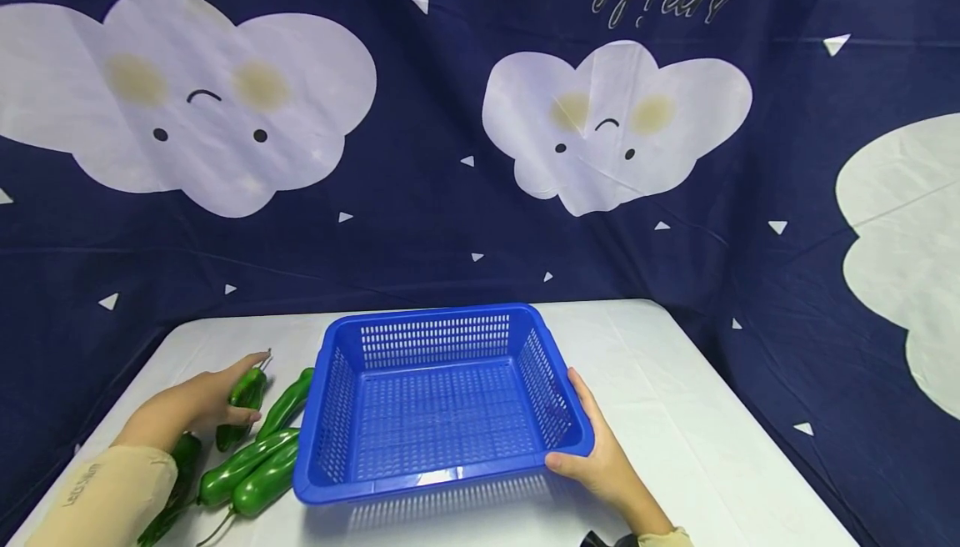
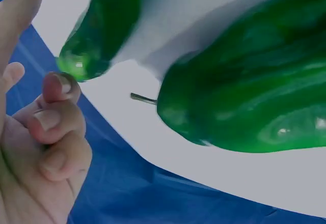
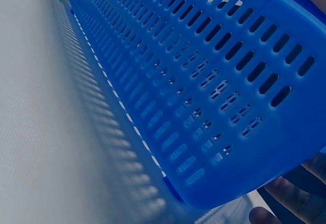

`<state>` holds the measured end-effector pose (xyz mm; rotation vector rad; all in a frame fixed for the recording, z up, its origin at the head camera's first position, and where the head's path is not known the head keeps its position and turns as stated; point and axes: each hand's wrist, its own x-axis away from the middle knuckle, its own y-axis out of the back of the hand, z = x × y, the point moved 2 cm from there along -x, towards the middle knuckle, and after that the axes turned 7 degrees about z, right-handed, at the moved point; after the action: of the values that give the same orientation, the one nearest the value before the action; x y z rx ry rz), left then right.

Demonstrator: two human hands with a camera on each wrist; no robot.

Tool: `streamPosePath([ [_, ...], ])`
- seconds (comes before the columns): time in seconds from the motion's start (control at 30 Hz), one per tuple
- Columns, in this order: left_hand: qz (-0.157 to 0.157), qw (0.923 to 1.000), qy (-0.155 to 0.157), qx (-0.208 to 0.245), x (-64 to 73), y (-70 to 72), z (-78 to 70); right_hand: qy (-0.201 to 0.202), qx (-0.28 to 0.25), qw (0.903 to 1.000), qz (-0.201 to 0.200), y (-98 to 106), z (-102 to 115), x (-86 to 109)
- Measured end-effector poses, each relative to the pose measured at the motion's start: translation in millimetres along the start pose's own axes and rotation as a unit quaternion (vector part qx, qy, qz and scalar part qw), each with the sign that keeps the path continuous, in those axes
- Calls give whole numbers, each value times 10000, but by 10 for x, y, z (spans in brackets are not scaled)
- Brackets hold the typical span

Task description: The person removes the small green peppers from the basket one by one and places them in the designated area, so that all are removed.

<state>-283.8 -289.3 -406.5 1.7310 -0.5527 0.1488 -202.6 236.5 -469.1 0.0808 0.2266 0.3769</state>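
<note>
My left hand holds a green pepper at the table's left side, the thumb lying across it and the index finger reaching past its stem. In the left wrist view, curled fingers meet the end of a pepper. A larger pepper with a short stem lies nearer that camera. With my right hand I grip the near right corner of a blue plastic basket, thumb on the rim and fingers along the outside. Its bottom shows bare. The right wrist view has its slotted wall close up.
Several more green peppers lie between my left arm and the basket, some touching its left side. Another darker pepper is partly covered by my left wrist. A white tablecloth covers the table. Behind hangs a dark blue cloud-print curtain.
</note>
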Motion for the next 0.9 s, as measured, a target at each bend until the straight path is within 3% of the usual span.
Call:
streamPosePath([
  [0.13,-373,9986,-373,-55,71,53,-51,-117,219,9997,-37,17,21,5],
  [0.5,-912,9927,-755,-213,187,87,-326,-218,463,9987,29,45,56,4],
  [0.63,-1129,9897,-834,-292,225,103,-375,-329,585,9977,37,45,72,17],
  [0.77,-1565,9830,-875,-402,266,138,-433,-452,717,9964,18,61,96,34],
  [0.9,-2069,9742,-741,-522,335,180,-506,-433,1419,9889,-114,86,140,43],
])
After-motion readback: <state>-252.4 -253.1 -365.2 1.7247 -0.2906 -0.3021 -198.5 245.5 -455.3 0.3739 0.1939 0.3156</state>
